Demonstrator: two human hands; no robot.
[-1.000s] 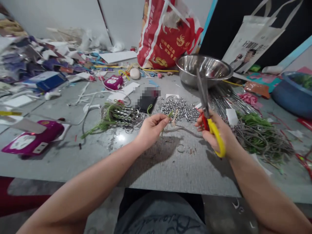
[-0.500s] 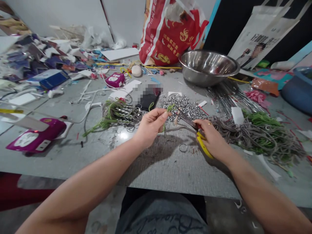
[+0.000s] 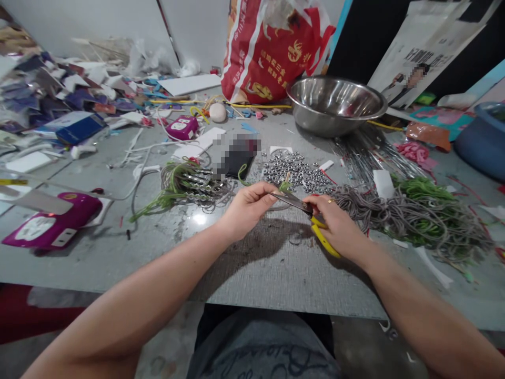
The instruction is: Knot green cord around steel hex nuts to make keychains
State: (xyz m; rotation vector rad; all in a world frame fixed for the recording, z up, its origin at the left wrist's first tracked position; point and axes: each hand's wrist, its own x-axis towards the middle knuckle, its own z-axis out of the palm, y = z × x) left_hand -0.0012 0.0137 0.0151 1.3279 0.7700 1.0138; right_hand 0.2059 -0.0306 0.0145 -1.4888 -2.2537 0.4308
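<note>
Thumb and fingers of my left hand (image 3: 252, 206) pinch a green cord (image 3: 284, 185), whose end shows just past the fingertips. My right hand (image 3: 335, 223) grips yellow-handled scissors (image 3: 324, 239), their blades (image 3: 292, 200) pointing left and reaching my left fingertips beside the cord. Whether the blades touch the cord I cannot tell. Behind the hands lie many small metal beads (image 3: 290, 167). A metal ring (image 3: 295, 239) rests on the table below the scissors. Left of my left hand is a bundle of green and grey cords with metal clasps (image 3: 189, 184).
Grey and green cords (image 3: 418, 216) are heaped at the right. A steel bowl (image 3: 337, 105) stands behind the beads, near a red bag (image 3: 268, 58). Purple devices (image 3: 53, 221) with wires sit at the left. Scraps (image 3: 71, 89) cover the back left. A blue basin (image 3: 481, 142) stands far right.
The scissors have shifted slightly left, and their blades now reach my left fingertips. The green cord end, raised above the fingers before, now sits lower and behind the blades. The view has shifted slightly.
</note>
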